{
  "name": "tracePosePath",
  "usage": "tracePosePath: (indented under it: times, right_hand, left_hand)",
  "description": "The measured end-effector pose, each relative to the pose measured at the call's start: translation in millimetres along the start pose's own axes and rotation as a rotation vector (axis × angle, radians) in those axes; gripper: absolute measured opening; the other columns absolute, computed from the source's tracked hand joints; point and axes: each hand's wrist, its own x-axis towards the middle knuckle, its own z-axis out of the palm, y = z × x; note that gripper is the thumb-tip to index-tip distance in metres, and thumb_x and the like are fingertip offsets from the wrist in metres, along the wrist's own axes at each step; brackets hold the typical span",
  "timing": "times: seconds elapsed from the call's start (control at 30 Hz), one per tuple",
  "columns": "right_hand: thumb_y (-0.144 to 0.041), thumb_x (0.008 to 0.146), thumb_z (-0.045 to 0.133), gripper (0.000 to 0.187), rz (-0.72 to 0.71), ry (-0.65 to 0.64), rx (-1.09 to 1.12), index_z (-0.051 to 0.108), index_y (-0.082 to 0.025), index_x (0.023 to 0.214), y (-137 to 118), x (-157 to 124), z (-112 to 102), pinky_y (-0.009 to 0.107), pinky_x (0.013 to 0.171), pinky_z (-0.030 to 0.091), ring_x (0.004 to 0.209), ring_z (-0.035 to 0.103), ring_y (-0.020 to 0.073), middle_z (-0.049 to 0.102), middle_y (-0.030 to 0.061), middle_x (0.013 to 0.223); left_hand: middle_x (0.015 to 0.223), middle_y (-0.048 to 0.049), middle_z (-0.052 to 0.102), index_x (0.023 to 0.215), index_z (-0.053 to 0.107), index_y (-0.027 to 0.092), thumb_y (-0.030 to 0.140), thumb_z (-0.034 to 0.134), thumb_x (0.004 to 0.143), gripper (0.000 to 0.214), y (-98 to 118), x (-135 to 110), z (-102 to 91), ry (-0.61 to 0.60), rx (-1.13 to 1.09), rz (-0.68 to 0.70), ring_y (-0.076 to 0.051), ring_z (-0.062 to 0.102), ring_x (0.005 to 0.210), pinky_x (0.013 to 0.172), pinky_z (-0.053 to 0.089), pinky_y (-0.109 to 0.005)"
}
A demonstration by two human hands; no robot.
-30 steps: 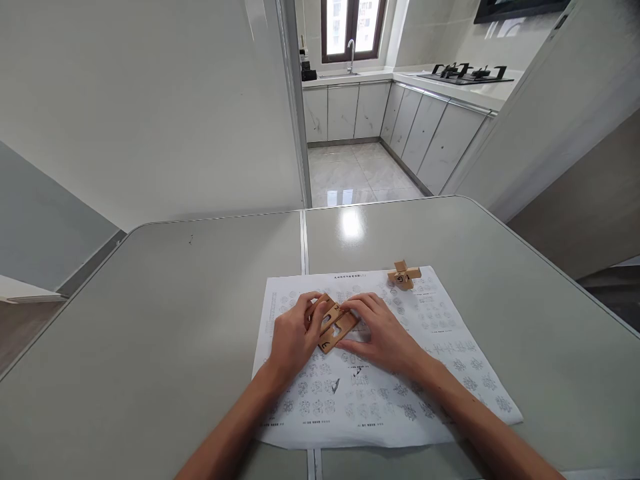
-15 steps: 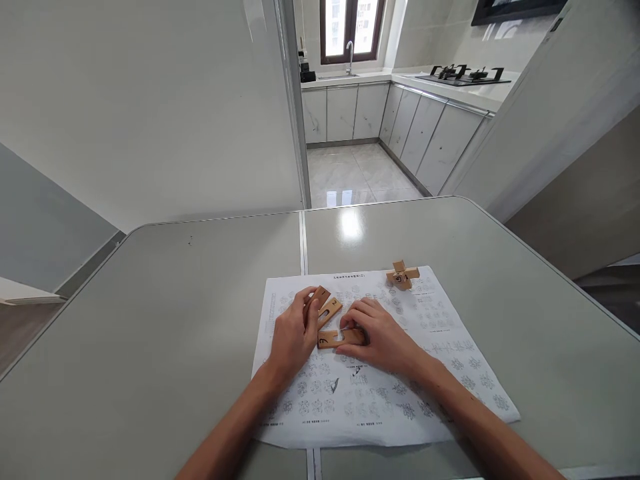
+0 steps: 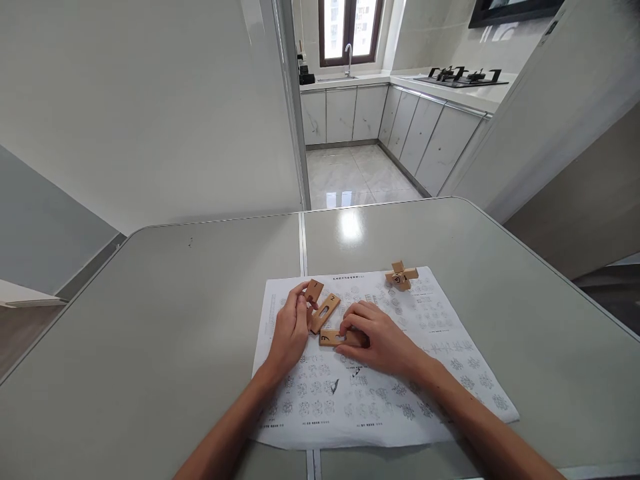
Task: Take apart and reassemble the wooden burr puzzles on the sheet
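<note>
My left hand (image 3: 291,327) is closed on a flat wooden puzzle piece marked 1 (image 3: 314,291), its fingers curled round the lower part. Beside it a slotted wooden puzzle piece marked 2 (image 3: 325,313) lies slanted on the printed sheet (image 3: 345,430). My right hand (image 3: 373,333) grips the right end of a third notched wooden piece (image 3: 330,339), whose left end bears a number and lies near piece 2. Farther back, at the sheet's top right, stands a small cross-shaped assembly of interlocked wooden pieces (image 3: 401,277).
A grey-green table (image 3: 150,333) with a pale seam down its middle lies under the sheet. Rows of line diagrams cover the paper. Beyond the table's far edge are white kitchen cabinets (image 3: 345,117), a tap and a gas hob (image 3: 465,77).
My left hand has moved slightly up and left with piece 1, away from piece 2, which shows more fully. The right hand stays nearly still on its piece.
</note>
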Motion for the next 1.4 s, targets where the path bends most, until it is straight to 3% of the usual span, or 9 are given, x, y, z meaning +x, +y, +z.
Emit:
tracePosePath:
  times: [0.17, 0.47, 0.6, 0.8, 0.9, 1.1, 1.4]
  right_hand:
    - [-0.027, 0.096, 0.072, 0.008, -0.034, 0.046, -0.015, 0.065, -0.027, 0.093, -1.7, -0.3, 1.0, 0.045, 0.085, 0.052, 0.096, 0.063, 0.0268, 0.068, 0.0081, 0.107]
    - [-0.02, 0.099, 0.068, 0.01, -0.072, 0.077, -0.039, 0.06, -0.023, 0.093, -3.1, 0.3, 3.0, 0.04, 0.082, 0.054, 0.096, 0.062, 0.0244, 0.068, 0.0075, 0.106]
    - [-0.018, 0.098, 0.068, 0.012, -0.075, 0.095, -0.039, 0.059, -0.023, 0.092, -3.1, -0.1, 3.3, 0.039, 0.081, 0.054, 0.094, 0.062, 0.0241, 0.068, 0.0072, 0.105]
    - [-0.019, 0.099, 0.067, 0.01, -0.047, 0.102, -0.016, 0.059, -0.023, 0.094, -0.8, -0.8, 4.5, 0.038, 0.08, 0.055, 0.094, 0.062, 0.0233, 0.067, 0.0074, 0.108]
    - [-0.021, 0.099, 0.068, 0.01, -0.045, 0.109, 0.026, 0.061, -0.024, 0.093, 0.7, -0.7, 4.9, 0.038, 0.082, 0.055, 0.097, 0.064, 0.0232, 0.067, 0.0071, 0.111]
    - [-0.022, 0.099, 0.069, 0.006, 0.0, 0.124, 0.145, 0.066, -0.026, 0.096, -0.1, 0.3, 2.6, 0.038, 0.089, 0.056, 0.103, 0.066, 0.0231, 0.07, 0.006, 0.114]
    - [-0.025, 0.1, 0.067, 0.002, 0.008, 0.165, 0.134, 0.068, -0.026, 0.098, 1.1, 1.2, 1.9, 0.038, 0.085, 0.055, 0.097, 0.066, 0.0235, 0.072, 0.0061, 0.106]
  left_hand:
    - [0.097, -0.0026, 0.063, 0.139, 0.054, 0.024, 0.044, 0.036, 0.11, 0.04, 0.9, 2.8, -0.2, 0.002, -0.127, -0.061, -0.012, 0.048, 0.061, 0.063, 0.048, -0.028]
    - [0.112, -0.0063, 0.067, 0.147, 0.049, 0.024, 0.044, 0.038, 0.109, 0.044, 3.5, 3.3, -3.1, -0.006, -0.178, -0.095, -0.013, 0.054, 0.066, 0.067, 0.05, -0.029]
    - [0.115, -0.0081, 0.069, 0.148, 0.048, 0.023, 0.039, 0.04, 0.108, 0.044, -0.2, 2.8, -2.0, 0.036, -0.017, -0.045, -0.016, 0.061, 0.075, 0.077, 0.054, -0.033]
    - [0.127, -0.0117, 0.069, 0.156, 0.038, 0.024, 0.033, 0.044, 0.107, 0.05, -7.9, 3.7, -4.3, 0.116, 0.316, 0.061, -0.027, 0.067, 0.116, 0.098, 0.054, -0.044]
    - [0.127, -0.0121, 0.07, 0.156, 0.038, 0.025, 0.03, 0.044, 0.107, 0.049, -11.0, 6.4, -7.9, 0.126, 0.425, 0.111, -0.029, 0.067, 0.118, 0.095, 0.056, -0.045]
    - [0.124, -0.0089, 0.065, 0.139, 0.06, 0.027, 0.016, 0.043, 0.104, 0.04, -16.4, 12.1, -15.5, 0.043, 0.545, 0.302, -0.025, 0.065, 0.114, 0.099, 0.056, -0.044]
    - [0.123, -0.011, 0.061, 0.139, 0.062, 0.026, 0.012, 0.049, 0.098, 0.045, -19.0, 13.6, -16.0, 0.025, 0.651, 0.347, -0.029, 0.061, 0.113, 0.101, 0.052, -0.051]
